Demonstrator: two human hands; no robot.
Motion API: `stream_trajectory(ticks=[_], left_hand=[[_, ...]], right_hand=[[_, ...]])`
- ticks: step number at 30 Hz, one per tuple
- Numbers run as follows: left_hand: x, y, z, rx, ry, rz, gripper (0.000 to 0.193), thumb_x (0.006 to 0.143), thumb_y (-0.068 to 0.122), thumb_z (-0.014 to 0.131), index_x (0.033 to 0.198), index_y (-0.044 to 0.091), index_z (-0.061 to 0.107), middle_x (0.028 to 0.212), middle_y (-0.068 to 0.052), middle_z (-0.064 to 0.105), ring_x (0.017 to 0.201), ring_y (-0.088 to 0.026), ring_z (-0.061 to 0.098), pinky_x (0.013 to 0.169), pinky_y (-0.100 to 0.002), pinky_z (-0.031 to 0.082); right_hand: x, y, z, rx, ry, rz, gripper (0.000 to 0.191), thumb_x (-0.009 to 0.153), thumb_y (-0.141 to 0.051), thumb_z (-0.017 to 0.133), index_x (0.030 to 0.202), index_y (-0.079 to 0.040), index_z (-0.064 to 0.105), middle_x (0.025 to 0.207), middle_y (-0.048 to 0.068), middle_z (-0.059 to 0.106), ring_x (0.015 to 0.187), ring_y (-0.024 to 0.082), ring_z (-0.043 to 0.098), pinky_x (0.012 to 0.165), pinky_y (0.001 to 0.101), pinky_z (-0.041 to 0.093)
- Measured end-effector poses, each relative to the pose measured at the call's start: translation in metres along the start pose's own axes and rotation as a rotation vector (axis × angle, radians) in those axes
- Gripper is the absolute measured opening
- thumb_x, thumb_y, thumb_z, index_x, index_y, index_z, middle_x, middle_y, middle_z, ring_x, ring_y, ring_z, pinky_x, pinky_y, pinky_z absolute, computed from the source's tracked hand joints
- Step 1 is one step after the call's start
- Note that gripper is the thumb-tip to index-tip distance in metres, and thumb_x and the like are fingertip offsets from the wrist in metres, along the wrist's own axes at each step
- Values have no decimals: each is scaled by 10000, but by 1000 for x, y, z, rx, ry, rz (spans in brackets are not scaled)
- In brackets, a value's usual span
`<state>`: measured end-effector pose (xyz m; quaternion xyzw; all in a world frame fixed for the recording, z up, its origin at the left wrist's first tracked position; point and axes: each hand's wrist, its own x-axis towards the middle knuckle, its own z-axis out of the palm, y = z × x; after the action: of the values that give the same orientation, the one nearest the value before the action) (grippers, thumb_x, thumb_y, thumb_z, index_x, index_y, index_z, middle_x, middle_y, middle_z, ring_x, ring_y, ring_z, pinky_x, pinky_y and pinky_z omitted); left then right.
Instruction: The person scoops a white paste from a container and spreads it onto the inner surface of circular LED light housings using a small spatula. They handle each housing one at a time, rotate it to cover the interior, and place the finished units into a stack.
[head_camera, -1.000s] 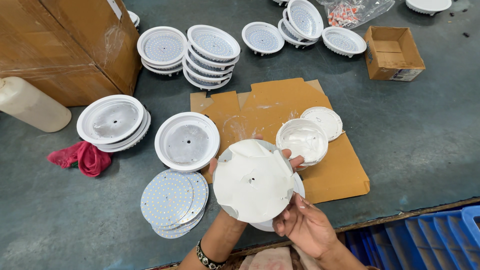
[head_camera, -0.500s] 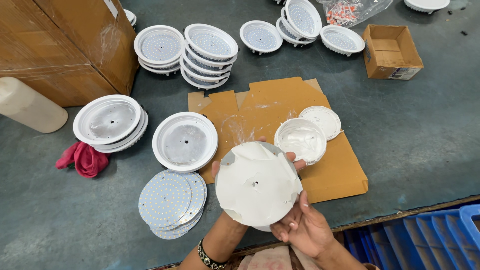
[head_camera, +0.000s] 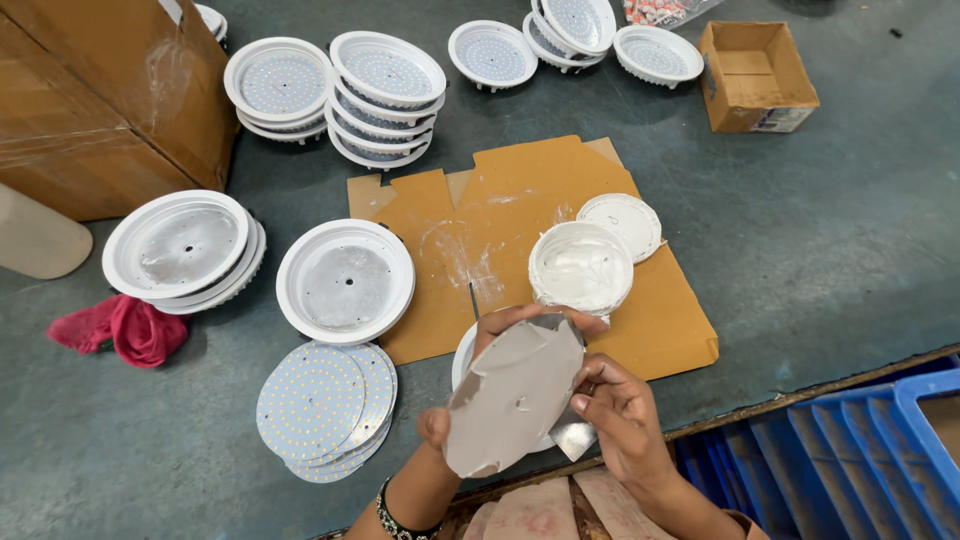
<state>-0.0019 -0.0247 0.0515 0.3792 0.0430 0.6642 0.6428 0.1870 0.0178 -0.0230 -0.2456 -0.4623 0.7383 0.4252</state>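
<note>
a round white disc (head_camera: 513, 397) is held tilted over the near edge of a grey-green table (head_camera: 850, 250), its long axis running from seven o'clock up to one o'clock and its pale, smeared face turned up towards the camera. the left hand (head_camera: 470, 400) grips it from behind, thumb at the lower rim and fingertips curled over the top edge. the right hand (head_camera: 622, 410) pinches the disc's right rim, fingers bent around a scrap of silvery film (head_camera: 575, 437) there. under the disc sits a white housing (head_camera: 462, 358), mostly hidden.

at twelve o'clock from the disc lies a torn cardboard sheet (head_camera: 520, 210) flat on the table, carrying an open tub (head_camera: 581, 267) of white paste with its lid (head_camera: 620, 222) just beside it at one o'clock. at ten o'clock rests an empty white lamp shell (head_camera: 345, 281); further left, a short stack of shells (head_camera: 183, 250). at nine o'clock a fan of led plates (head_camera: 325, 395) lies overlapping. a red rag (head_camera: 120, 328) is bunched at the far left, beside a cream bottle (head_camera: 35, 238).

across the far side stand stacks of fitted lamps (head_camera: 385, 95), more lamps (head_camera: 560, 35) at twelve o'clock, a small open carton (head_camera: 755, 75) at one o'clock and a large taped carton (head_camera: 100, 90) at eleven. blue crates (head_camera: 850, 450) sit below the table edge at four o'clock.
</note>
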Motion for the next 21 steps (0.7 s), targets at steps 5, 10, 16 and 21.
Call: stream_trajectory(ticks=[5, 10, 16, 21], left_hand=[[-2, -1, 3, 45, -19, -25, 1056, 702, 759, 722, 1527, 177, 414, 1556, -274, 424, 1495, -416, 387, 1181, -566, 376], [-4, -2, 2, 73, -35, -58, 1046, 706, 771, 712, 1529, 209, 395, 1577, -267, 411, 1484, -402, 363, 1194, -569, 367], [-5, -3, 3, 120, -53, -74, 1051, 721, 800, 711, 1532, 218, 382, 1596, -280, 390, 1434, -435, 432, 1190, -597, 422], [-7, -3, 4, 138, -91, -91, 1065, 730, 807, 709, 1544, 212, 367, 1599, -270, 370, 1295, -452, 537, 1087, -587, 473]], right_hand=[[-1, -6, 4, -38, 37, 23, 184, 859, -36, 642, 1025, 32, 605, 939, 91, 661, 904, 151, 575, 824, 307, 431], [-2, -9, 5, -51, 22, 20, 192, 864, -38, 642, 1037, 32, 596, 956, 101, 678, 914, 153, 605, 817, 305, 447], [-2, -6, 2, -89, 27, 23, 209, 879, -29, 645, 1071, 41, 601, 981, 107, 691, 941, 158, 635, 847, 318, 485], [-3, -2, -1, -92, 48, 28, 253, 893, 0, 668, 1132, 55, 604, 994, 130, 708, 937, 168, 659, 845, 320, 508]])
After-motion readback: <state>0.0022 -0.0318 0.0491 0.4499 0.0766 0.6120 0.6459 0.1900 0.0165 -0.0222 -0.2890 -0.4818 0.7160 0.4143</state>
